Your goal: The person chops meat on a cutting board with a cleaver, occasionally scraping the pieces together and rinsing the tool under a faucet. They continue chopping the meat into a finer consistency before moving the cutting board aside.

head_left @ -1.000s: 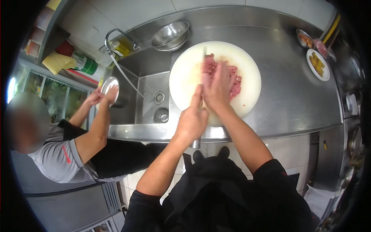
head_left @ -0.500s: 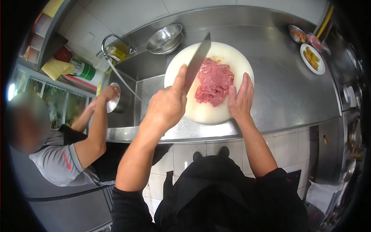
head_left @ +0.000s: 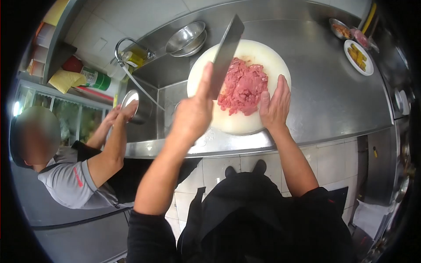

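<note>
- Two bare hands work over a round white board set on the steel bench
- Left hand: fingers closed around the handle end of a cleaver, the index finger stretched along the blade
- Cleaver: tilted along the left side of the raw meat; its tip reaches farther past the board's far edge than half a second ago
- Meat: chopped, heaped on the middle of the board; wholly clear of the right hand, whereas one second ago that hand lay over it
- Right hand: empty, fingers nearly together, thumb apart; placed at the board's right edge, much as half a second ago; whether the thumb touches the meat cannot be told
- Two metal bowls, stacked beyond the board, to the left
- Co-worker's hand against a round metal dish, lower on it than half a second ago
</note>
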